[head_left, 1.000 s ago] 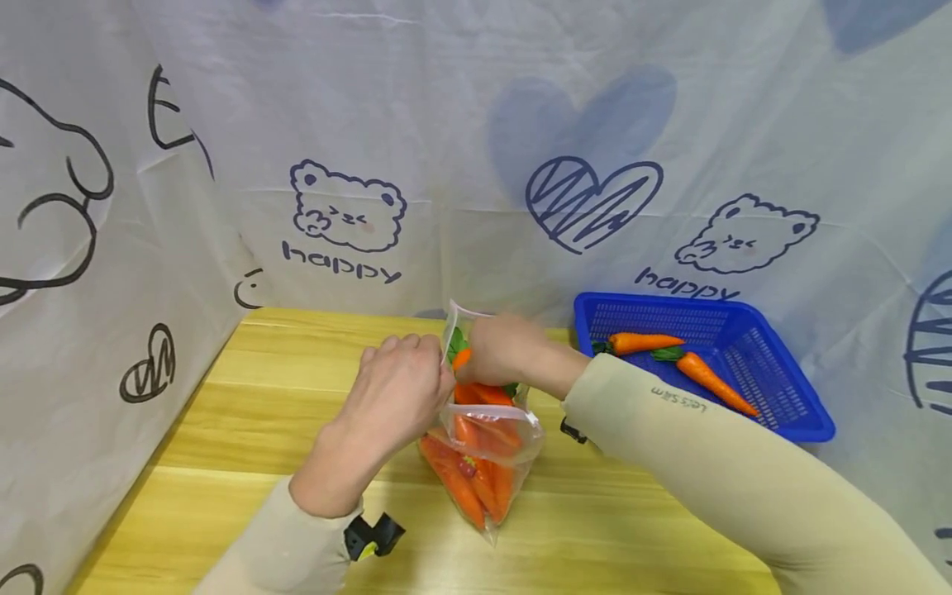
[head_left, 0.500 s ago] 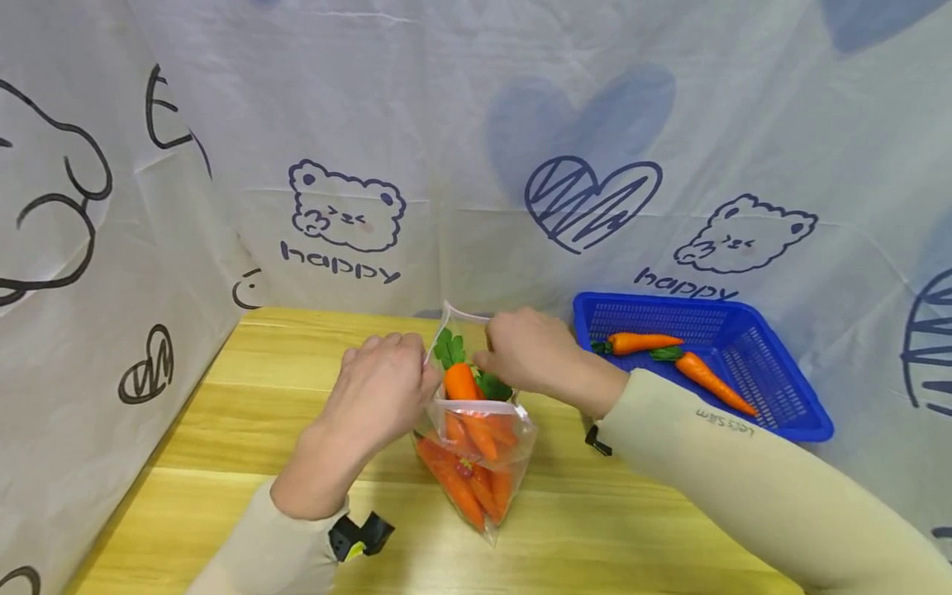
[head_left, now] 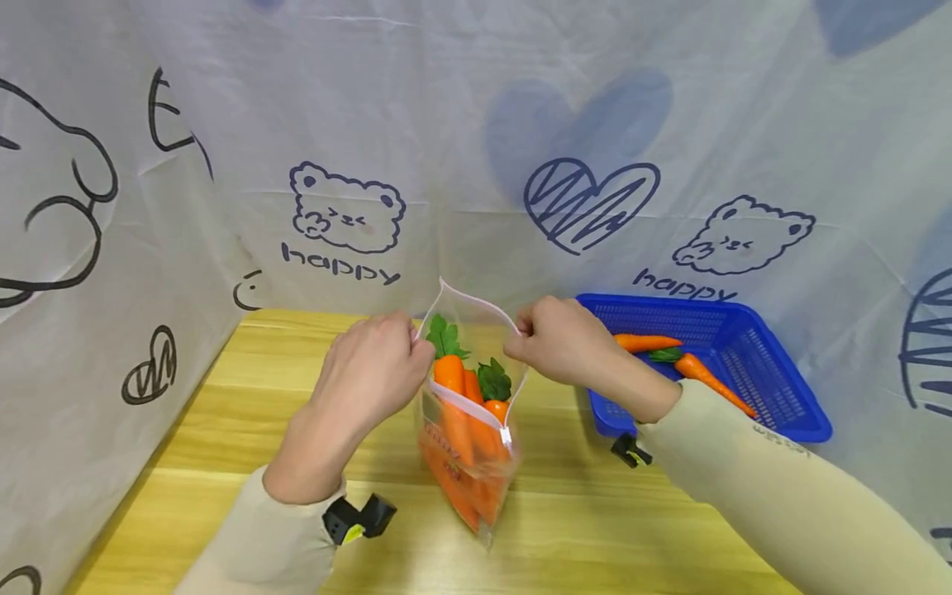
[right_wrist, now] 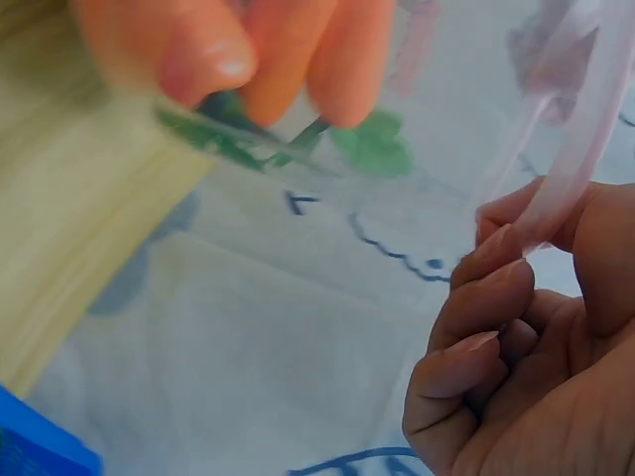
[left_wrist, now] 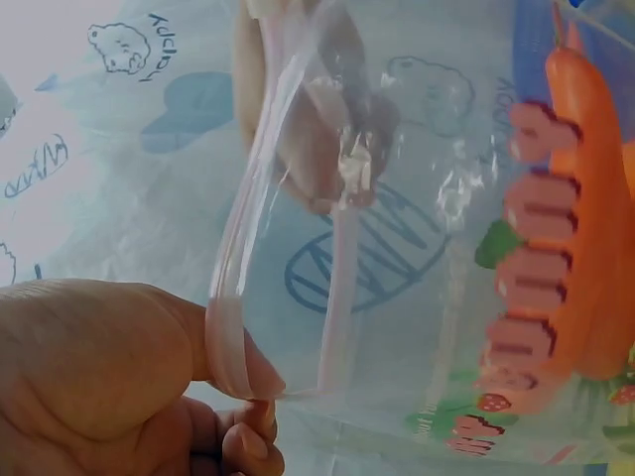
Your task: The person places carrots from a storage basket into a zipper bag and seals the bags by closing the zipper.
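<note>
A clear zip bag (head_left: 476, 487) with a pale pink zip rim stands upright on the table, its mouth spread wide. My left hand (head_left: 375, 364) pinches the left side of the rim between thumb and fingers. Opposite it, my right hand (head_left: 561, 340) pinches the right side. Several carrots (head_left: 450, 376) fill the bag, some with green leaves (head_left: 494, 380) pointing up. A white slider (head_left: 506, 435) sits on the near rim. Pink printed letters (left_wrist: 536, 248) mark the bag's wall in the left wrist view.
Right of the bag stands a blue plastic basket (head_left: 806, 405) with two carrots (head_left: 714, 384) in it; my right forearm partly covers its near left side. The wooden table (head_left: 268, 397) meets a patterned cloth (head_left: 476, 165) at the back and left.
My right hand has come out of the bag's mouth and moved right to grip the rim. Both hands have pulled the mouth wider and raised the rim; a carrot now shows inside.
</note>
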Tool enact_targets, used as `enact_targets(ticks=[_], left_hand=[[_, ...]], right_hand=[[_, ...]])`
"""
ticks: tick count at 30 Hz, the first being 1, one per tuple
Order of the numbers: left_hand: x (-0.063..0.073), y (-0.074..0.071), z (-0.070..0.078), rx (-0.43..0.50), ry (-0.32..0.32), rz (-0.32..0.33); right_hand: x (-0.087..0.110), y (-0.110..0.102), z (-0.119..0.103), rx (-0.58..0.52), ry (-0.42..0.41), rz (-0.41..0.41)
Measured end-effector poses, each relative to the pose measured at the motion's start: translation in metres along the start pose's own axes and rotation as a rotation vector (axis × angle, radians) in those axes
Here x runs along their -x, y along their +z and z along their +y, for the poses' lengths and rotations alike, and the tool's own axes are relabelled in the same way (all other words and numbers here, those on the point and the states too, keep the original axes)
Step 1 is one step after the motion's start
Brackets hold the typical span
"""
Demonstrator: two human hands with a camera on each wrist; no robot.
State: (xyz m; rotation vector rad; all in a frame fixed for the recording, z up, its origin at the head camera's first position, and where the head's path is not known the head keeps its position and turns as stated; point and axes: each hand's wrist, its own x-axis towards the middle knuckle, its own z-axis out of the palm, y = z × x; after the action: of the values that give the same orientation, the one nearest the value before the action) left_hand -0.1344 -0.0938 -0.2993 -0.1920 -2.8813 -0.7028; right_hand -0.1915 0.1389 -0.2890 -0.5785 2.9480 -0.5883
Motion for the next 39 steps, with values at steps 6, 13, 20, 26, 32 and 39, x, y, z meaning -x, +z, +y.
enact_targets(ticks=[6, 13, 20, 26, 32, 39], left_hand=[[-0.007, 0.009, -0.002, -0.092, -0.029, -0.094], [-0.009, 0.022, -0.005, -0.094, -0.023, -0.067], [-0.007, 0.025, -0.005, -0.196, 0.084, 0.016], [0.001, 0.035, -0.011, -0.359, 0.226, 0.171], [0.007, 0.041, -0.013, -0.354, 0.302, 0.292], [0.008, 0.036, -0.015, -0.330, 0.296, 0.285]], right_hand=[[-0.003, 0.011, -0.001, 0.033, 0.015, -0.093], [0.001, 0.022, 0.002, 0.004, 0.023, -0.087], [0.008, 0.023, -0.004, 0.028, -0.019, -0.124], [0.010, 0.032, 0.003, 0.089, -0.005, 0.013], [0.015, 0.030, 0.018, -0.031, -0.065, 0.069], [0.019, 0.001, 0.077, -0.170, -0.027, 0.049]])
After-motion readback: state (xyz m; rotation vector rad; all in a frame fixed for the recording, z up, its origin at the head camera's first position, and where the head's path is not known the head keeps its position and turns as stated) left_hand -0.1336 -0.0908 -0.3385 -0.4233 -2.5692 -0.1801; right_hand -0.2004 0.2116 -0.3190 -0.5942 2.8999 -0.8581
